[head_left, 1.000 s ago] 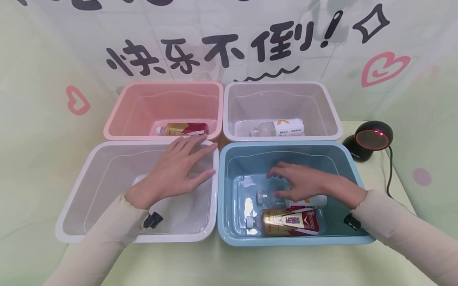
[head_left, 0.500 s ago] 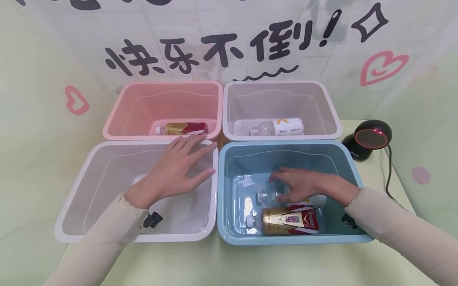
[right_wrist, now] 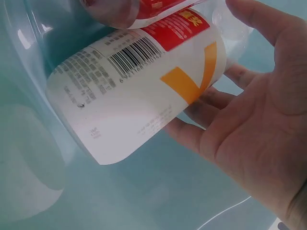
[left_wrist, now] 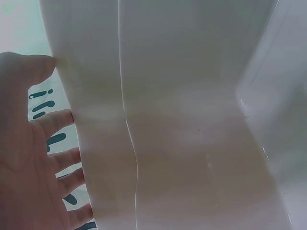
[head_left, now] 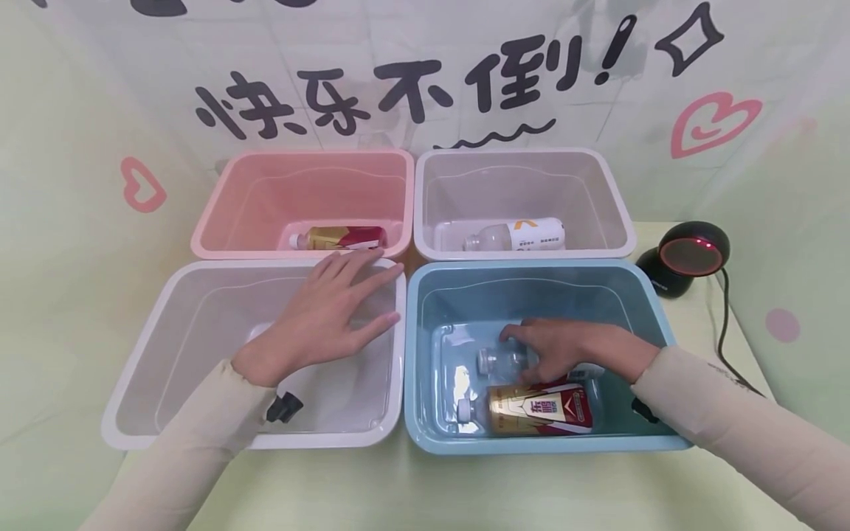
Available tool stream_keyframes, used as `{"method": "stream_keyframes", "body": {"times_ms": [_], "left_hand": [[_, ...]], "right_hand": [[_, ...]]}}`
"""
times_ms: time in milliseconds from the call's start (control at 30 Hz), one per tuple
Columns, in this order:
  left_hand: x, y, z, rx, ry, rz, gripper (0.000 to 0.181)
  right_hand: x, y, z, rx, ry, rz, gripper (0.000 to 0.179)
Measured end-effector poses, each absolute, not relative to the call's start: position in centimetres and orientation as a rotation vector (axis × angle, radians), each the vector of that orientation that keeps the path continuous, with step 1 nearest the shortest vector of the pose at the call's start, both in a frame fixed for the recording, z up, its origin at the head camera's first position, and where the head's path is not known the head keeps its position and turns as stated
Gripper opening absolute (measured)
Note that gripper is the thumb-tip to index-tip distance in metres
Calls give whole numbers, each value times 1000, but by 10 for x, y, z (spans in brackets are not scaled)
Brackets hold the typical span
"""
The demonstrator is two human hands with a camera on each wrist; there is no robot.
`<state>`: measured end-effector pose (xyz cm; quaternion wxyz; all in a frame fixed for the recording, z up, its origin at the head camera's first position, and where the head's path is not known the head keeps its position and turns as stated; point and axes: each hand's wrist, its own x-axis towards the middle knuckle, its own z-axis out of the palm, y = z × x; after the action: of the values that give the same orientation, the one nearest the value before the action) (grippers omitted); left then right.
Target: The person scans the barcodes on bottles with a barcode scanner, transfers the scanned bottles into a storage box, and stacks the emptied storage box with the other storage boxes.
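My right hand [head_left: 564,350] reaches down into the blue bin [head_left: 531,445] and holds a clear plastic bottle with a white label [head_left: 505,361] lying there. In the right wrist view, the fingers of that hand [right_wrist: 254,115] curl along one side of the labelled bottle [right_wrist: 134,91], with the thumb near its clear upper part. Right alongside it lies a drink bottle with a gold-and-red label [head_left: 541,409]. Over the pale grey bin [head_left: 319,441], my left hand [head_left: 312,317] spreads its fingers; in the left wrist view its fingertips touch the bin's rim [left_wrist: 72,110].
Behind, a pink bin [head_left: 292,199] holds a gold-and-red bottle [head_left: 345,237], and a second grey bin [head_left: 511,192] holds a white-labelled bottle [head_left: 531,234]. A black scanner-like device [head_left: 693,258] with a cable stands at the right. A printed curtain [head_left: 412,44] hangs behind.
My right hand has lowered and closed in around the white-labelled bottle in the blue bin. The left hand has stayed in place.
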<state>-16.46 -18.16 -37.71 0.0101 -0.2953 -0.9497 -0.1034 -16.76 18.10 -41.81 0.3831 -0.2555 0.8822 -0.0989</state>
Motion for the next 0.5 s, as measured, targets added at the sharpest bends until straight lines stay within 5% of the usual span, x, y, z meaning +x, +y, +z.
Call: {"method": "stream_keyframes", "body": {"times_ms": [500], "left_hand": [[-165, -181, -375, -923, -2989, -325, 73]], "right_hand": [[-176, 183, -412, -699, 2283, -296, 71]]}}
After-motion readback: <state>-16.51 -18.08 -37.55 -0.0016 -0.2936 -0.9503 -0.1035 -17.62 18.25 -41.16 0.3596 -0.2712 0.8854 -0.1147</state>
